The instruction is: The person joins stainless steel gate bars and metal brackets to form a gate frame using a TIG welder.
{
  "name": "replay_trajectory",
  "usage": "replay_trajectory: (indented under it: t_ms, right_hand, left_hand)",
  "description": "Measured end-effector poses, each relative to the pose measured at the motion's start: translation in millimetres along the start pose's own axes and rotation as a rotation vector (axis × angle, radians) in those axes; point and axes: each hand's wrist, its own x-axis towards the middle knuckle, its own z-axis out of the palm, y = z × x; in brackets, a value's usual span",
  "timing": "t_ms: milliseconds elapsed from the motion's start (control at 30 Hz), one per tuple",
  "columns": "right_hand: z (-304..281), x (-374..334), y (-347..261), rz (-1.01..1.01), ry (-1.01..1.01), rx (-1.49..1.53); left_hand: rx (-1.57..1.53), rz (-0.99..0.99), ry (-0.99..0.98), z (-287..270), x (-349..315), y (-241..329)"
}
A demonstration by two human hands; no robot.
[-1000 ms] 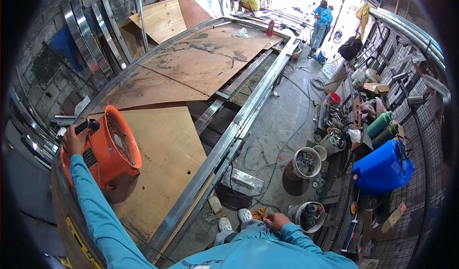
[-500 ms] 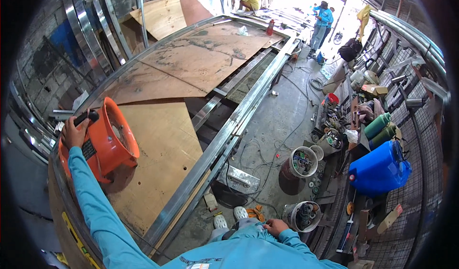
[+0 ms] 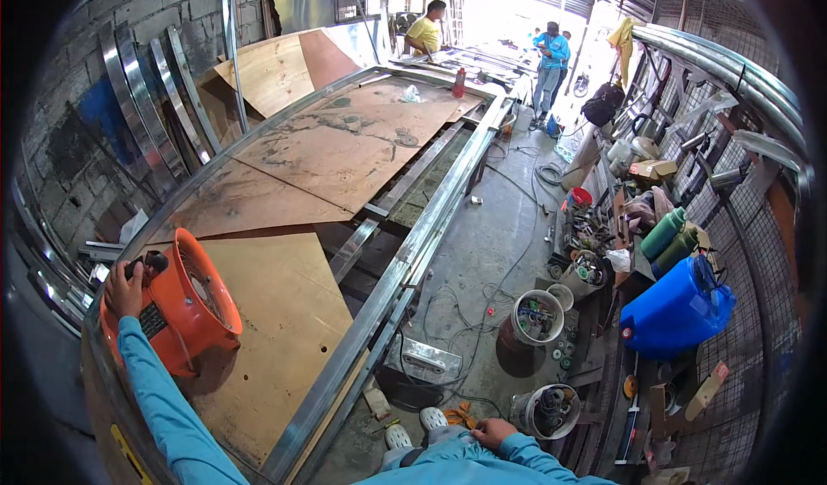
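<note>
At the left, an orange drum-shaped portable blower fan [image 3: 177, 347] stands on a plywood sheet [image 3: 289, 313] at the near end of a metal-framed bench. My left hand [image 3: 126, 292] is closed around the black handle [image 3: 146, 264] on top of the fan, with the arm stretched out. The fan's round grilled mouth faces right. My right hand [image 3: 493, 433] rests low in front of my body by my grey trousers, its fingers curled; what they hold, if anything, is hidden.
Long metal tubes [image 3: 379, 300] edge the bench. Cables [image 3: 517, 261] trail over the floor. Buckets of tools [image 3: 536, 317], a blue jerrycan [image 3: 680, 308] and green bottles [image 3: 662, 233] line the right side. Farther back are a person in yellow [image 3: 426, 33] and a person in blue [image 3: 551, 54].
My view has tilted upward, so the bench's far end and the back of the workshop show more. My left hand stays on the fan's handle; the right hand stays low by my trousers.
</note>
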Motion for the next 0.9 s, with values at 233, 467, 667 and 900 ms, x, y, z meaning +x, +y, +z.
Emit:
replay_trajectory:
  t_ms: [233, 467, 667, 900]
  right_hand:
    - [2.9, 8.5, 6.2, -0.015, 0.009, -0.029]
    - [3.7, -1.3, 2.3, -0.008, -0.006, -0.017]
    - [10.1, -2.9, 2.0, -0.02, 0.038, 0.016]
    - [6.2, -18.7, -3.8, 0.013, 0.054, -0.006]
  left_hand:
    - [0.052, -0.048, -0.013, 2.6, -0.3, 7.5]
    - [0.055, -0.041, 0.021, 2.3, -3.1, 7.9]
    - [0.066, -0.058, -0.002, 1.4, -1.8, 7.2]
    - [0.066, -0.068, 0.028, 9.6, 1.2, 3.4]
